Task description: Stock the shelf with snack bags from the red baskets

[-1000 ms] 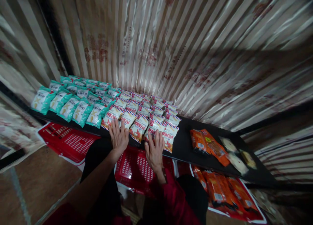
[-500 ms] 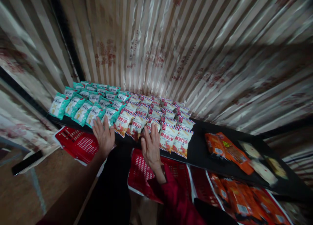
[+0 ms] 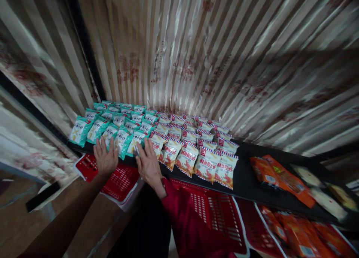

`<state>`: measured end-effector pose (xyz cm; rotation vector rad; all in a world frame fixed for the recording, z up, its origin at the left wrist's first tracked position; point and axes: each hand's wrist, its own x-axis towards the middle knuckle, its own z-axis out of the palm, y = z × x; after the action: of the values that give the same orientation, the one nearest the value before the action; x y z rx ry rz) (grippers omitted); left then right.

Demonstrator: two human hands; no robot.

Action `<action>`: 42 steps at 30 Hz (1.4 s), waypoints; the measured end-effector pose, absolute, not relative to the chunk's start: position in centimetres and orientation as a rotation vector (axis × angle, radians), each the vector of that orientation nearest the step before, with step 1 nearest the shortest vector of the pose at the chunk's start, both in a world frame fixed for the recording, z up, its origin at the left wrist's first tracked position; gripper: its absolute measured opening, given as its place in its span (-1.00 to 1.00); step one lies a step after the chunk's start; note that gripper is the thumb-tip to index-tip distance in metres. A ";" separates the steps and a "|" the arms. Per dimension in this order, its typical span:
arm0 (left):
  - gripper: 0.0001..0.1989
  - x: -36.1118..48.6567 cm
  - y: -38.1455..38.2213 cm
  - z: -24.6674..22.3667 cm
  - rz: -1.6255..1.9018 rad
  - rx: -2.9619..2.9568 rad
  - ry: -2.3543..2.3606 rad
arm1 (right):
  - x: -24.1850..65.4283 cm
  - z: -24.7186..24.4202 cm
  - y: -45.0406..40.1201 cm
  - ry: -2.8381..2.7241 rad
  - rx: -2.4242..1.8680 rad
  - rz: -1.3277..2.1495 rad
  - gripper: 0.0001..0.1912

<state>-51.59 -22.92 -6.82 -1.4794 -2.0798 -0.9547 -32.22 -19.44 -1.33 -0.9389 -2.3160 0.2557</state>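
Rows of teal-and-white snack bags (image 3: 122, 141) stand on the left part of a narrow black shelf (image 3: 243, 175). Beside them are rows of white snack bags (image 3: 187, 157) with red lettering and striped edges. My left hand (image 3: 106, 157) has its fingers spread against the front teal bags, left of the middle. Fingers stretched out, my right hand (image 3: 149, 165) lies at the front where the teal bags meet the white ones, by the rightmost teal bag. Neither hand grips a bag. Whether every fingertip touches the bags I cannot tell.
Red plastic baskets (image 3: 119, 181) stand below the shelf, one at right holding orange packets (image 3: 298, 233). More orange packs (image 3: 280, 177) and pale round packs (image 3: 328, 202) lie on the shelf's right end. A striped curtain (image 3: 179, 55) hangs behind.
My right hand has moved left from the white bags to the teal ones' edge. My left hand has shifted left along the teal bags. The view has shifted slightly, too.
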 end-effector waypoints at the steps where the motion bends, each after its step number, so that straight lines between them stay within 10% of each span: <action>1: -0.45 -52.1 -22.7 -6.8 -0.948 -1.497 -2.056 | -33.0 -1.4 -19.7 -2.319 -0.957 0.261 -0.45; 42: -0.49 -57.0 -20.6 -8.5 -0.948 -2.013 -1.777 | -44.0 -6.3 -20.2 -1.958 -1.546 -0.071 -0.42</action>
<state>-57.04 -20.57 -8.50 -2.0132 -1.7772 -0.9480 -44.02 -20.16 -6.34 -1.5462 -1.9581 -0.0710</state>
